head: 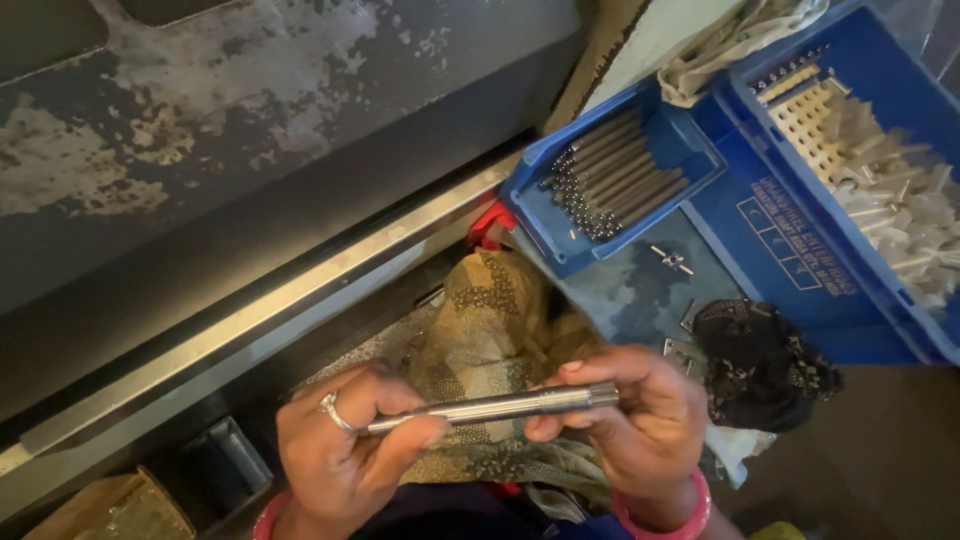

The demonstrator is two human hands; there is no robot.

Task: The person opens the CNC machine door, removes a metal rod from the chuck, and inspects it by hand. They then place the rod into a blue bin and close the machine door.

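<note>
A slim steel shaft (495, 406), judged stiff, smooth and rather slippery, was held level at both ends, pinched in the closed grip of the left hand (340, 455) and the right hand (635, 420).

pink bangles (668, 520) on both wrists — silver ring (331, 409).

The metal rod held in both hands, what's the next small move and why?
Probably a slow roll of the metal rod between the fingers. The left hand pinches its thin end and the right hand its thicker end, level over the lap, so only one side faces up. Matching rods lie in the small blue tray ahead.
</note>
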